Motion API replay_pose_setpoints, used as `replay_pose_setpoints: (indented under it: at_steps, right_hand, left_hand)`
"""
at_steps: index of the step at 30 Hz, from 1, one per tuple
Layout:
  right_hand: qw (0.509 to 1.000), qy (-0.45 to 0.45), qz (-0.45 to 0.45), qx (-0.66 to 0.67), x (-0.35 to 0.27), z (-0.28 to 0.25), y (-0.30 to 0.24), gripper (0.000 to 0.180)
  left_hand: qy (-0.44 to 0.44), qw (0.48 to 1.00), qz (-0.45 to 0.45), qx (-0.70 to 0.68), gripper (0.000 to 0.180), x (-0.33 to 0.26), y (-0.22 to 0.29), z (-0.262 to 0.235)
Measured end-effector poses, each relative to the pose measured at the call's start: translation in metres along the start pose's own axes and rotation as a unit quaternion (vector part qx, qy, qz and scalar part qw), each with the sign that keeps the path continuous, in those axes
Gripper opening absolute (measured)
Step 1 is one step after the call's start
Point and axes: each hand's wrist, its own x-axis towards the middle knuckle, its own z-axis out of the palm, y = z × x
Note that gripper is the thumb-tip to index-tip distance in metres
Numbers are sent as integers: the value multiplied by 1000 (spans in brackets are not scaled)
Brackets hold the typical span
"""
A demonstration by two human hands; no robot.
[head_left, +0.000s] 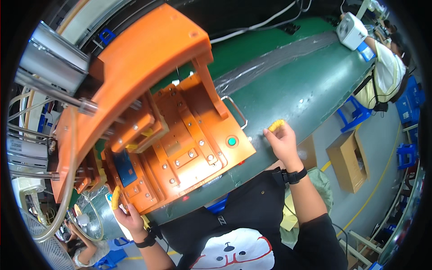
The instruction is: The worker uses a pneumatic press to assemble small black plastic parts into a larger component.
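An orange press machine (189, 148) stands before me on a green bench, its upper arm raised over a base with several screws. A flat blue piece (124, 168) lies in the base's left part, under the press head (141, 128). My left hand (130, 221) is at the base's near left corner, thumb and yellow-covered finger apart, with nothing visible between them. To the right of the base, my right hand (283, 140) is held over the bench, fingers curled in, one wrapped in yellow. No object shows in it. A green button (232, 141) sits on the base nearest that hand.
Metal cylinders (54, 54) and clear tubing (67, 193) crowd the left. A metal handle (237, 111) stands beyond the base's right edge. The green bench (306, 90) runs toward a white fan-like box (352, 31). A cardboard box (348, 164) and blue stool (353, 112) stand on the right-hand floor. Other people sit at far right and lower left.
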Motion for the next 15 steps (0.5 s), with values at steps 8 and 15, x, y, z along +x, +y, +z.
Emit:
replay_pose_setpoints:
  at_steps: [8,15]
  right_hand:
    - [915,-256,-187,-248,186,54,-12,45]
    - [814,-454,-192,-308,271,187,-35,56]
  left_hand:
    - [-7,1000,-9,-28,51,8,13,4]
    - [-19,1000,-12,-6,53,0,14,-2]
